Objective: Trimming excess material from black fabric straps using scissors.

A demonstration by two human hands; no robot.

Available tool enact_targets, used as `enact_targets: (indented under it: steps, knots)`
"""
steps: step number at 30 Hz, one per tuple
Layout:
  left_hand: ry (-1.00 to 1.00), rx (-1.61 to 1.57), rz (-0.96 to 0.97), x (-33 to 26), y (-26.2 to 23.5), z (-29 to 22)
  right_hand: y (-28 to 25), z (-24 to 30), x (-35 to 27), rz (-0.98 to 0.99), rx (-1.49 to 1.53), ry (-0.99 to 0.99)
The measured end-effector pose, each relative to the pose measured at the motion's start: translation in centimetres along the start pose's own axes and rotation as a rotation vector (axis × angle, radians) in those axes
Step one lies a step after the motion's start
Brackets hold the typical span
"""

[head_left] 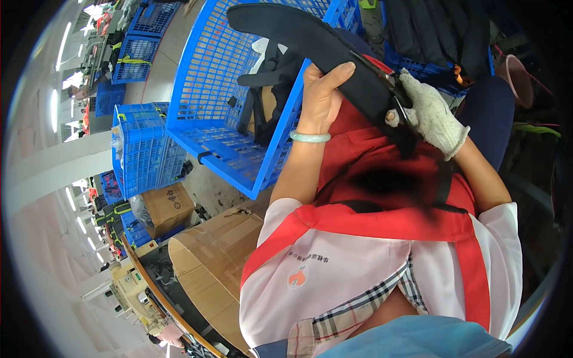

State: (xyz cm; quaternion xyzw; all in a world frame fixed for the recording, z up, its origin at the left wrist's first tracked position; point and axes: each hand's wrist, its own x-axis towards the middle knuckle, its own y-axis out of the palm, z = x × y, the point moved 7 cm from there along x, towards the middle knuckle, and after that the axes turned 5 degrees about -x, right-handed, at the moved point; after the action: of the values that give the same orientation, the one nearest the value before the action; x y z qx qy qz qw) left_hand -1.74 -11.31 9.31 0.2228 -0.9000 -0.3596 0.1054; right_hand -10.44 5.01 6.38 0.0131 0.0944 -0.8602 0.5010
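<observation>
A long, curved, black padded strap (298, 31) stretches across my lap from the upper left toward my right hand. My bare left hand (321, 98), with a pale green bangle at the wrist, is closed on its middle, thumb lying on top. My right hand (433, 113) wears a white knitted glove with bare fingertips showing. It is closed around dark scissors (395, 92), which lie along the strap's right edge; the blades are partly hidden against the black fabric. Below both hands is my red apron (352, 140).
A large blue plastic crate (224, 171) stands at my left with black straps (268, 119) inside. Beyond it are stacked blue crates (149, 149), a cardboard box (170, 206) and cardboard sheeting (209, 256). More black padded pieces (433, 30) hang at upper right. A sewing machine (128, 286) stands lower left.
</observation>
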Motion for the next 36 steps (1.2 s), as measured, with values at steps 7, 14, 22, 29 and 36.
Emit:
enact_targets:
  steps: [7,14,22,29,36]
  knots:
    - [-0.006,-0.01,-0.051,0.0,0.6,1.1,-0.7,3.3,-0.2,-0.049,-0.725,-0.312]
    - [-0.024,0.014,-0.052,-0.2,0.7,1.5,-0.9,2.9,-0.4,-0.071,-0.723,-0.444]
    - [-0.045,0.193,0.037,1.4,1.4,-0.3,-1.6,1.5,0.2,-0.069,-0.617,-0.391]
    - [0.003,0.048,-0.045,2.1,1.8,-0.4,-2.2,2.8,0.5,-0.068,-0.764,-0.352]
    - [-0.014,0.074,-0.023,2.1,1.5,0.6,-2.1,1.7,0.4,-0.015,-0.718,-0.256]
